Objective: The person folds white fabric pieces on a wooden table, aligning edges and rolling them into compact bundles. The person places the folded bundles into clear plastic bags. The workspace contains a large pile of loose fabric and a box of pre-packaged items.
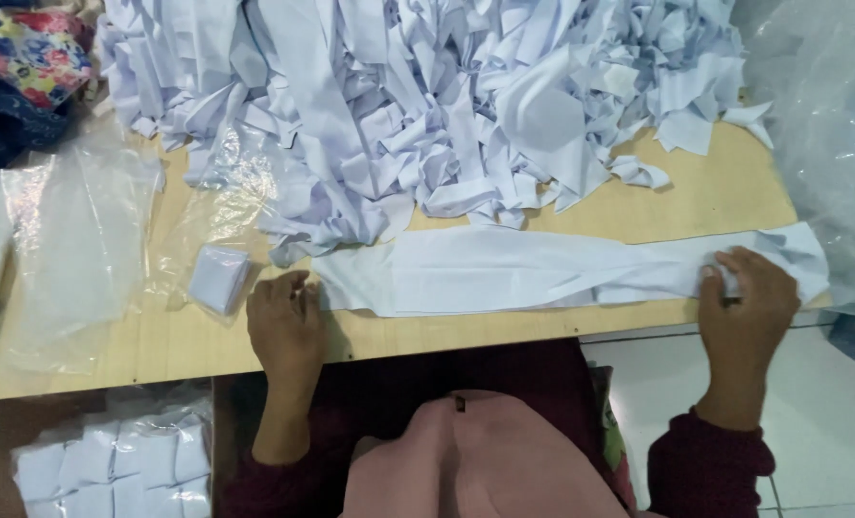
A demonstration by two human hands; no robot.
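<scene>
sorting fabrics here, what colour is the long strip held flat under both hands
White, plain with no pattern: the long strip lies flat on the wooden table, seen best in the head view.

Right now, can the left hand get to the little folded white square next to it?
Probably yes: the left hand rests on the table edge right beside the folded white square, with nothing lying between them.

The heap of white fabric strips (pixel 427 105) runs past the top edge.

Hands (pixel 285 321) on white strip (pixel 504 273)
</scene>
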